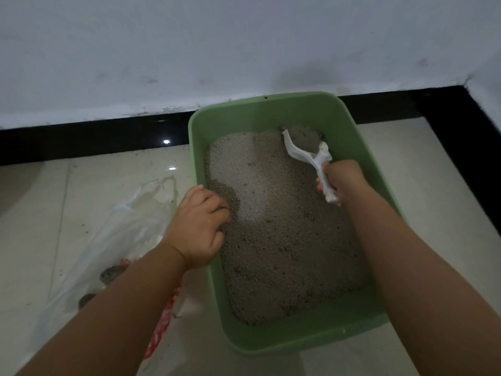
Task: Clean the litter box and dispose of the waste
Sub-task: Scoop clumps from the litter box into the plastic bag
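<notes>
Viewed from the head camera, a green litter box (273,109) sits on a pale tiled floor (423,191) against the wall (244,44), filled with grey litter (284,226) spread across its bottom. The right hand (343,180) is clenched round the handle of a white scoop (303,153), whose blade is dug into the litter at the far right corner of the box. The left hand (199,226) rests on the left wall of the box, fingers curled over the rim and dipping towards the litter; whether they pinch anything cannot be told.

Risks, as judged from this arrangement: the scoop works close against the far wall, so a quick lift could flick grains over the rim onto the floor, where scattered specks already lie near the dark baseboard (95,139). The box is light plastic; if the left hand slackens, a hard push of the scoop may slide or tip it. The transfer must pass over the left rim, and a loaded scoop tilted on the way would spill between box and bag.

Containers: the box holds loose litter, with a darker patch just beside the left hand. A clear plastic bag (113,234) lies crumpled on the floor just left of the box, holding a few dark grey clumps (111,275), apparently waste. Its mouth looks slack, which could make it hard to drop waste in cleanly.
</notes>
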The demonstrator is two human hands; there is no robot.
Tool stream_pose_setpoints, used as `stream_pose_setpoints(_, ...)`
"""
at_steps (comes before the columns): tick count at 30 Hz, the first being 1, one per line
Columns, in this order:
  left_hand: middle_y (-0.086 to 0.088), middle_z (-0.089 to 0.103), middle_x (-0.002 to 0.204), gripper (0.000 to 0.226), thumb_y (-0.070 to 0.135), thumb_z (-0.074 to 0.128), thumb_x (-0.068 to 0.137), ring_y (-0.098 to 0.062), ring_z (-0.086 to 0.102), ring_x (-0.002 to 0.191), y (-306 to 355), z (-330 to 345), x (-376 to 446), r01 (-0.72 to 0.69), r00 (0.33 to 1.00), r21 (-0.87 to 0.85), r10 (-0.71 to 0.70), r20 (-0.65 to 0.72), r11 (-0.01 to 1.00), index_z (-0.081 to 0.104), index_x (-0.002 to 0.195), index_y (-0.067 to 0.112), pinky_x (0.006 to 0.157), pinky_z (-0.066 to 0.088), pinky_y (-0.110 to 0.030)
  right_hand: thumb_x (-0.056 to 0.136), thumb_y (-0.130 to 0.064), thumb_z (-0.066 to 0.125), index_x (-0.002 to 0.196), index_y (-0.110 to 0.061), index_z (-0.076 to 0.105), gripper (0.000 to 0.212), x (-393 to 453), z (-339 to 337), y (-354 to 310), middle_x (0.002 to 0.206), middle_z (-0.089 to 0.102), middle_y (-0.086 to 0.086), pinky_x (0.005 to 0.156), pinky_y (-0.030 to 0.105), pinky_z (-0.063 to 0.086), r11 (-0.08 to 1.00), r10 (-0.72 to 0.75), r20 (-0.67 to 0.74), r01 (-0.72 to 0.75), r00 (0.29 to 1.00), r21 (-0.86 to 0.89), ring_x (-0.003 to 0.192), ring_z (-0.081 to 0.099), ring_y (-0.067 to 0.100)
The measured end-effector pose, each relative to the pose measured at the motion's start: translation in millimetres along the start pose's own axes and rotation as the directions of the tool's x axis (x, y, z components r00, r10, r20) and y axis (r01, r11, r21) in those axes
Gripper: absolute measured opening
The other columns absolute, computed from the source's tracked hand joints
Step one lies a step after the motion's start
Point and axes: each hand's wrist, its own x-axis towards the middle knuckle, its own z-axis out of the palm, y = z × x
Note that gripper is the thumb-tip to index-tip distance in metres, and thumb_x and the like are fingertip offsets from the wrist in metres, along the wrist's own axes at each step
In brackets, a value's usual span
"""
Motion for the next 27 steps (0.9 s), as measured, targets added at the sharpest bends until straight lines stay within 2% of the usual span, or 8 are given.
stream_pose_setpoints(2, -0.011, 0.065, 0.077, 0.041, 0.023, 0.035, 0.061, -0.021, 0.039, 0.085, -0.2, 0.0, 0.4, -0.001, 1.000, 0.009, 0.001, -0.008, 1.000, 0.070, 0.070, 0.003, 0.094, 0.025, -0.039, 0.100, -0.024, 0.036, 0.078, 0.009, 0.054, 0.044, 7.1, -3.0, 11.4, 0.061, 0.045, 0.011, 0.030, 0.019, 0.037, 0.993, -0.112, -0.053, 0.110, 0.992, -0.037, 0.051, 0.041, 0.021)
stream_pose_setpoints(5, -0.010, 0.065, 0.076, 0.041, 0.023, 0.035, 0.060, -0.022, 0.039, 0.084, -0.5, -0.2, 0.8, -0.006, 1.000, 0.021, 0.006, -0.009, 1.000, 0.070, 0.069, 0.005, 0.094, 0.025, -0.039, 0.098, -0.015, 0.040, 0.105, 0.010, 0.061, 0.033, 18.6, -8.1, 30.0, 0.060, 0.050, 0.007, 0.037, 0.019, 0.040, 0.960, -0.272, -0.119, 0.262, 0.955, -0.096, 0.035, 0.053, 0.014)
stream_pose_setpoints(9, -0.010, 0.066, 0.076, 0.040, 0.024, 0.035, 0.060, -0.022, 0.039, 0.085, -0.6, -0.6, 0.8, -0.006, 1.000, 0.035, 0.005, 0.010, 0.999, 0.070, 0.068, 0.005, 0.094, 0.025, -0.040, 0.099, -0.016, 0.039, 0.092, -0.002, 0.058, 0.024, 19.9, -5.9, 39.0, 0.061, 0.050, 0.007, 0.046, 0.023, 0.039, 0.954, -0.299, -0.127, 0.294, 0.946, -0.052, 0.048, 0.050, 0.016)
stream_pose_setpoints(13, -0.010, 0.066, 0.076, 0.040, 0.025, 0.035, 0.059, -0.021, 0.039, 0.084, -1.4, -0.2, 0.3, -0.001, 1.000, 0.045, 0.000, 0.022, 0.999, 0.069, 0.068, 0.006, 0.094, 0.025, -0.039, 0.099, -0.015, 0.038, 0.064, -0.006, 0.046, 0.037, 26.7, -3.7, 50.6, 0.057, 0.048, 0.006, 0.061, 0.027, 0.041, 0.837, -0.503, -0.177, 0.425, 0.846, -0.346, 0.051, 0.051, 0.021)
stream_pose_setpoints(15, -0.009, 0.066, 0.076, 0.040, 0.025, 0.035, 0.060, -0.021, 0.039, 0.085, -1.4, 0.2, 0.5, -0.002, 1.000, 0.048, 0.001, 0.021, 0.999, 0.069, 0.068, 0.006, 0.094, 0.025, -0.039, 0.098, -0.015, 0.039, 0.066, -0.004, 0.047, 0.036, 30.7, -6.0, 52.9, 0.067, 0.057, 0.017, 0.069, 0.034, 0.049, 0.790, -0.568, -0.192, 0.464, 0.800, -0.402, 0.066, 0.058, 0.029)
stream_pose_setpoints(19, -0.009, 0.065, 0.075, 0.040, 0.024, 0.035, 0.060, -0.020, 0.039, 0.084, -1.3, 0.1, 1.0, -0.010, 1.000, 0.052, 0.009, 0.006, 0.999, 0.069, 0.068, 0.006, 0.094, 0.025, -0.038, 0.098, -0.015, 0.039, 0.081, 0.002, 0.057, 0.029, 34.3, -8.8, 57.1, 0.081, 0.063, 0.029, 0.075, 0.044, 0.054, 0.762, -0.612, -0.206, 0.500, 0.764, -0.412, 0.073, 0.063, 0.038)
stream_pose_setpoints(23, -0.009, 0.065, 0.074, 0.040, 0.024, 0.035, 0.060, -0.020, 0.039, 0.083, -1.4, 0.1, 0.9, -0.009, 1.000, 0.068, 0.009, 0.001, 0.998, 0.069, 0.067, 0.005, 0.094, 0.026, -0.038, 0.099, -0.013, 0.036, 0.084, -0.007, 0.051, 0.022, 32.2, -8.5, 58.5, 0.061, 0.047, 0.006, 0.044, 0.005, 0.041, 0.806, -0.573, -0.169, 0.514, 0.802, -0.293, 0.049, 0.046, 0.012)
stream_pose_setpoints(27, -0.009, 0.065, 0.072, 0.041, 0.023, 0.034, 0.061, -0.020, 0.037, 0.081, 0.1, -0.6, 0.8, -0.012, 1.000, 0.083, 0.011, 0.006, 0.996, 0.070, 0.066, 0.005, 0.096, 0.037, -0.042, 0.099, -0.017, 0.035, 0.080, -0.007, 0.050, 0.026, 26.6, -8.9, 63.1, 0.062, 0.048, 0.003, 0.059, 0.025, 0.041, 0.882, -0.470, -0.122, 0.463, 0.874, -0.085, 0.053, 0.048, 0.012)
